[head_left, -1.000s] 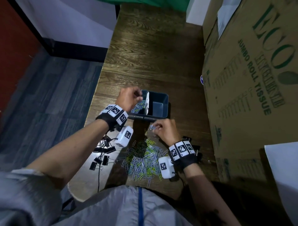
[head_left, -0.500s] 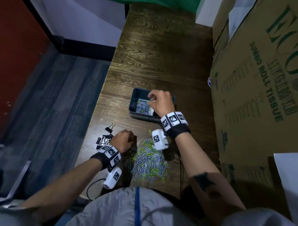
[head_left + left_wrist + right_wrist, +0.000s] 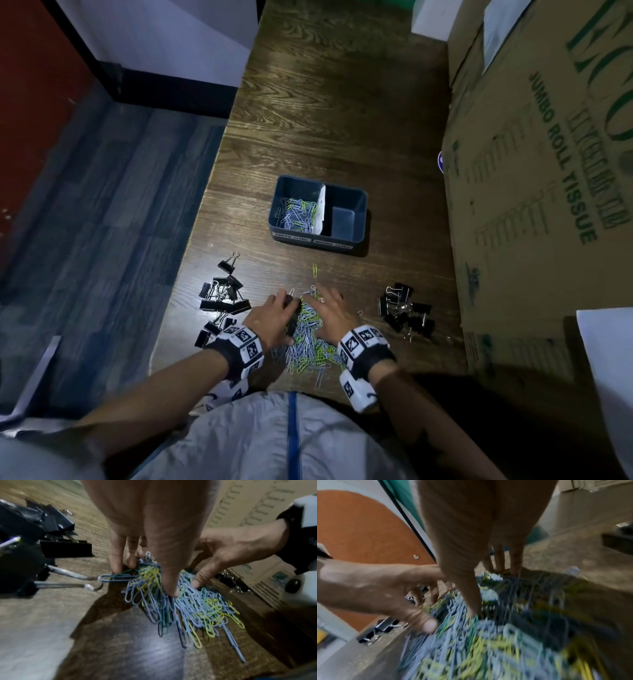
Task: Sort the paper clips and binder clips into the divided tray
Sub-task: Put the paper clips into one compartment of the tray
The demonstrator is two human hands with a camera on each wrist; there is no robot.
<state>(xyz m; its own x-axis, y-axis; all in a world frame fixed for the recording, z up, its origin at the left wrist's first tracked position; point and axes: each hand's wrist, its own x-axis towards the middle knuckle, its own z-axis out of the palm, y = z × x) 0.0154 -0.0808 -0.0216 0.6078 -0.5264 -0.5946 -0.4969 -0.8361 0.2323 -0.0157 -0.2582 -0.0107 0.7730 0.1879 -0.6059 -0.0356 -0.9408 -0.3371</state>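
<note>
A dark divided tray (image 3: 356,195) stands on the wooden table; its left compartment holds blue and green paper clips (image 3: 296,214), and its right compartment (image 3: 344,219) shows nothing inside. A big loose pile of paper clips (image 3: 308,346) lies at the table's near edge. Both hands are on the pile's far end. My left hand (image 3: 286,308) has straight fingers and thumb planted in the clips (image 3: 197,608). My right hand (image 3: 329,308) is spread beside it, fingertips and thumb (image 3: 472,609) touching the pile. Black binder clips lie in a left heap (image 3: 222,301) and a right heap (image 3: 406,313).
A large cardboard box (image 3: 548,171) walls off the table's right side. The table's left edge drops to a blue floor (image 3: 102,222). One green paper clip (image 3: 314,270) lies alone between pile and tray. Bare wood stretches beyond the tray.
My right hand has come back from the tray's left compartment to the pile. My left hand has shifted right from beside the left binder clips onto the pile.
</note>
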